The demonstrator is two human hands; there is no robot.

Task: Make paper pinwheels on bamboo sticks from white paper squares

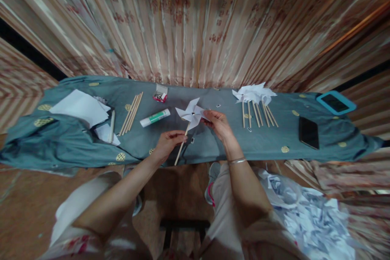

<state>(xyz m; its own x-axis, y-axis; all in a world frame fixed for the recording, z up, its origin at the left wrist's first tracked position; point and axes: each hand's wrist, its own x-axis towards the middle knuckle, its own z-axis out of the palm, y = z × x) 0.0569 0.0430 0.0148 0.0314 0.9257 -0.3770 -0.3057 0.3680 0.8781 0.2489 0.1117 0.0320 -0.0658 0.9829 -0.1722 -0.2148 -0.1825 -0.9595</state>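
Note:
A white paper pinwheel (192, 114) on a thin wooden stick is held up over the middle of the table. My left hand (168, 143) pinches the stick below the blades, and the stick slants down towards the front edge. The fingers of my right hand (217, 123) are closed on the blade at the right. A dark pin head shows at the pinwheel's centre. Left of it lies a glue stick (155, 118) with a green label. Behind that is a small red and white box (160, 94) of metal pins, its lid up.
Several finished pinwheels (256, 94) lie at the right, sticks towards me. Loose wooden sticks (131, 113) and white paper sheets (79, 107) are at the left. A phone (308, 132) and a blue-framed tablet (336, 102) lie far right. Below, a bag (313, 215) holds crumpled paper.

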